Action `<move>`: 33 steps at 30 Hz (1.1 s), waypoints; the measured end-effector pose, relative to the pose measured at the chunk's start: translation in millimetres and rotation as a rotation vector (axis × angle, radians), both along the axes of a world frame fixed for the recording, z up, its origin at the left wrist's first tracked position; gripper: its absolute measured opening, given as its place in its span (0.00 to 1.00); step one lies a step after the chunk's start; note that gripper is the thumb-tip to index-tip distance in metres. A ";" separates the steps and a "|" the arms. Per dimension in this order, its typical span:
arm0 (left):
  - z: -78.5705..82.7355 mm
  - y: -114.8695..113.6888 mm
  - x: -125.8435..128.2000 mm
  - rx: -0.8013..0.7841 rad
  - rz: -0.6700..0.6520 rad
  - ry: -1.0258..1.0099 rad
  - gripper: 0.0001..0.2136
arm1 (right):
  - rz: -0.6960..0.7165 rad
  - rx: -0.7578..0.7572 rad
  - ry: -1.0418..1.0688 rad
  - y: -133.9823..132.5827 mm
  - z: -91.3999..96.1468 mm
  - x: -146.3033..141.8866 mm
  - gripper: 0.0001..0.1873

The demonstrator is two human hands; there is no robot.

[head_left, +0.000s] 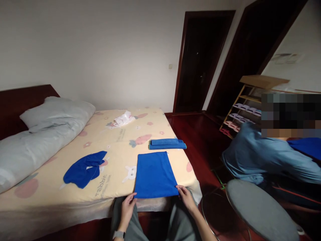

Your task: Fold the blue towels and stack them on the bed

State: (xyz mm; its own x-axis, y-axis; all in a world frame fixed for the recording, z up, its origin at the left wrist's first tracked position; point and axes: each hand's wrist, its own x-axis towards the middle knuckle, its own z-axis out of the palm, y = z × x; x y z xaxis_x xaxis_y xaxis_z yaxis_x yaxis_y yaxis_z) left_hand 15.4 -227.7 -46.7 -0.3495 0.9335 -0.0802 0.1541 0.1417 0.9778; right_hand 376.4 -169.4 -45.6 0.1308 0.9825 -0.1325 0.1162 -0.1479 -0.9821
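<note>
A blue cloth [155, 174] lies flat at the bed's near edge, roughly square. My left hand [128, 206] pinches its near left corner, and my right hand [185, 195] grips the near right corner. Beyond it are folded blue towels [167, 144], stacked, the lower one with a green edge. To the left, a second blue cloth [84, 170] lies crumpled on the sheet, with a small white tag showing.
The bed [117, 167] has a cream patterned sheet, a grey quilt [50, 134] at left and a white plastic bag [124, 118]. At right, a person in a blue-grey shirt [258, 150] sits near a round grey stool [260, 211] and a shoe rack [240, 100].
</note>
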 end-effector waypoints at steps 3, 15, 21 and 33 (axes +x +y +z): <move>9.3 -1.4 -4.9 0.021 -0.023 0.111 0.21 | 0.111 -0.039 0.089 -3.1 11.3 9.0 0.27; 20.5 35.7 9.4 0.115 -0.064 0.154 0.24 | 0.124 0.239 -0.074 26.6 17.3 7.6 0.21; -4.2 37.5 7.5 0.069 0.000 0.137 0.26 | 0.214 0.135 -0.058 26.5 10.5 9.3 0.24; 1.0 39.0 15.2 0.117 0.026 0.300 0.26 | 0.122 0.122 -0.193 25.3 8.5 2.9 0.26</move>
State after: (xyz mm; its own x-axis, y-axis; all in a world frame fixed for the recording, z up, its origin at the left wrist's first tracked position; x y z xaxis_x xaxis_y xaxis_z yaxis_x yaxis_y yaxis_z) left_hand 30.5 -188.7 -45.7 -0.3650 0.9208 0.1373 0.4357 0.0386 0.8993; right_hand 379.3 -144.1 -37.1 0.0217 0.9998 0.0037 0.3130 -0.0033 -0.9497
